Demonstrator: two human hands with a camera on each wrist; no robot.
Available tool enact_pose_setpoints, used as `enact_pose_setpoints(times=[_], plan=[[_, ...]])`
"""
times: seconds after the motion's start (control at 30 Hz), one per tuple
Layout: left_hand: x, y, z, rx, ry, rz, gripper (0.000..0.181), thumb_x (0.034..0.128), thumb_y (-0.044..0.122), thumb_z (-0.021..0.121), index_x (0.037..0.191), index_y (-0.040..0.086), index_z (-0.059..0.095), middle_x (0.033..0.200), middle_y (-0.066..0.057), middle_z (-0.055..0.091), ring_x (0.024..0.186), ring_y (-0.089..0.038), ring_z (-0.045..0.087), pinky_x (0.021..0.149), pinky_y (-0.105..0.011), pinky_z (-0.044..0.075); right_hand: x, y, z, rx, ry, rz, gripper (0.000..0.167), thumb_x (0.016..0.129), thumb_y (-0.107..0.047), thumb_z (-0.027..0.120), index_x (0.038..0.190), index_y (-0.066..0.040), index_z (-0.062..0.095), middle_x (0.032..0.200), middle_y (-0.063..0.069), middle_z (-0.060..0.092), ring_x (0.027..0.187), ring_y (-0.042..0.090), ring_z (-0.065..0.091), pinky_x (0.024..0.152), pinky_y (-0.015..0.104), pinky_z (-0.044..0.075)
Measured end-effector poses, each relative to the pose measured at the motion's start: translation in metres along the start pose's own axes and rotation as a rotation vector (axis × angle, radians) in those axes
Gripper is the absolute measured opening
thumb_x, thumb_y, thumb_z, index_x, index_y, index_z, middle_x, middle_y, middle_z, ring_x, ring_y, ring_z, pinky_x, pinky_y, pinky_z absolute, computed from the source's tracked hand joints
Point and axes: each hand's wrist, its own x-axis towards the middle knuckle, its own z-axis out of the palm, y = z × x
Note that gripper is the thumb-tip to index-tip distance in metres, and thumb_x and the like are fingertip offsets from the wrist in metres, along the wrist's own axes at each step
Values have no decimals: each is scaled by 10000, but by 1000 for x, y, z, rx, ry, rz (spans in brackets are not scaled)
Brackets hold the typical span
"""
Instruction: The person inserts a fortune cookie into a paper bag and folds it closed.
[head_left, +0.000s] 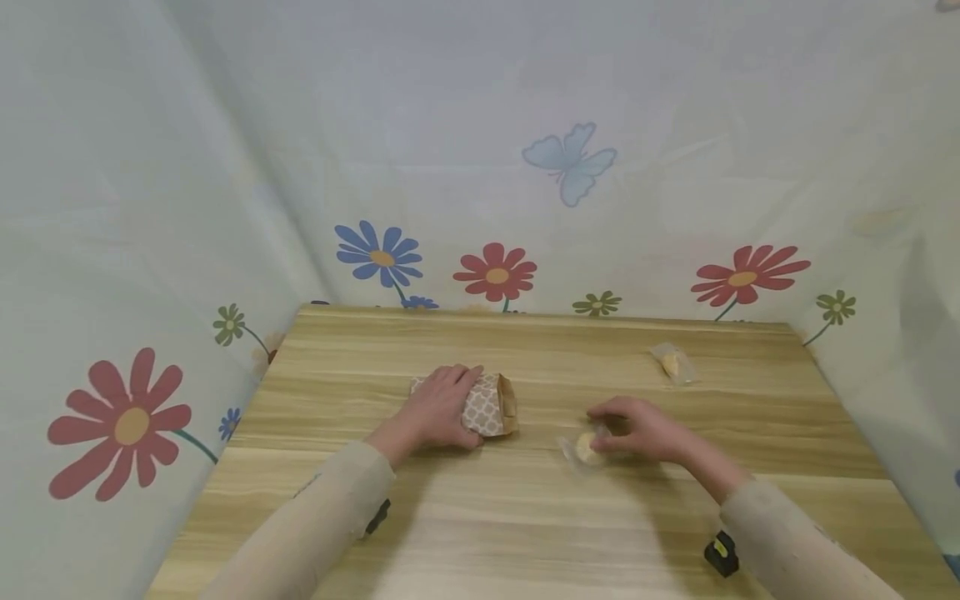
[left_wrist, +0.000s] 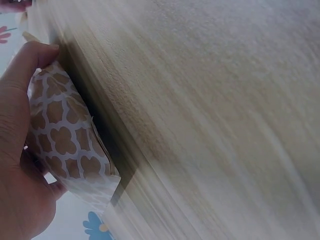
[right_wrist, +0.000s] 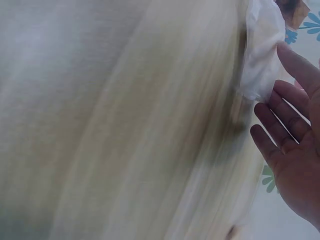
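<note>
My left hand grips a brown paper bag with a white lattice pattern. The bag lies on its side on the table, its mouth facing right. Up close in the left wrist view, the thumb and palm lie along the patterned bag. To the right, my right hand pinches a small clear packet with a round, pale yellow piece inside. In the right wrist view, thumb and index finger are at the edge of that packet; the other fingers are loosely bent. What the bag holds is hidden.
A second clear packet with a yellowish piece lies at the table's back right. The wood-grain table meets a flowered curtain behind and at both sides. A black device with a yellow mark shows beside the right sleeve.
</note>
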Motion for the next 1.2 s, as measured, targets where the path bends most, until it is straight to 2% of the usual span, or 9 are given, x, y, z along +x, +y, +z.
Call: enact_pose_setpoints(times=[0.17, 0.37, 0.67, 0.87, 1.0, 1.2], plan=[[1, -1, -2, 1, 10, 3, 1187, 707, 567, 855, 1639, 37, 346, 1476, -137, 543, 1377, -302, 508, 1237, -445, 375, -4, 0, 0, -15, 13, -4, 477, 931, -334, 846, 1267, -9, 748, 1239, 110, 759, 1166, 327, 698, 1006, 529, 565], [3, 2, -5, -8, -3, 5, 1186, 713, 564, 854, 1644, 42, 336, 1483, -132, 537, 1377, -296, 505, 1244, -443, 365, -6, -1, 2, 23, 2, -15, 411, 923, -307, 855, 1196, -11, 773, 1134, 61, 786, 1033, 225, 731, 914, 404, 604], [5, 6, -3, -35, 5, 9, 1216, 707, 587, 865, 1663, 78, 313, 1510, -111, 519, 1395, -287, 484, 1238, -448, 374, -4, -4, 6, 71, -19, -12, 410, 923, -317, 855, 1184, -10, 774, 1087, 44, 790, 978, 191, 736, 856, 345, 613], [4, 7, -1, -93, 28, 33, 1218, 700, 550, 893, 1669, 93, 312, 1506, -102, 516, 1385, -281, 484, 1222, -457, 390, 2, -7, 9, 85, -63, -11, 373, 928, -298, 849, 1162, -15, 782, 1041, 6, 785, 926, 104, 711, 814, 294, 600], [4, 8, -1, -122, 32, 39, 1214, 707, 550, 895, 1673, 110, 307, 1516, -93, 503, 1390, -274, 479, 1220, -471, 394, 3, -9, 11, 108, -92, -7, 287, 929, -240, 848, 1113, -28, 786, 957, -47, 754, 854, 27, 651, 757, 253, 573], [5, 9, 0, -144, 45, 42, 1196, 718, 544, 894, 1674, 128, 307, 1518, -87, 496, 1380, -266, 483, 1204, -476, 417, 4, -10, 12, 127, -97, -30, 125, 940, -168, 827, 1013, -76, 786, 890, -81, 720, 804, 1, 607, 709, 233, 544]])
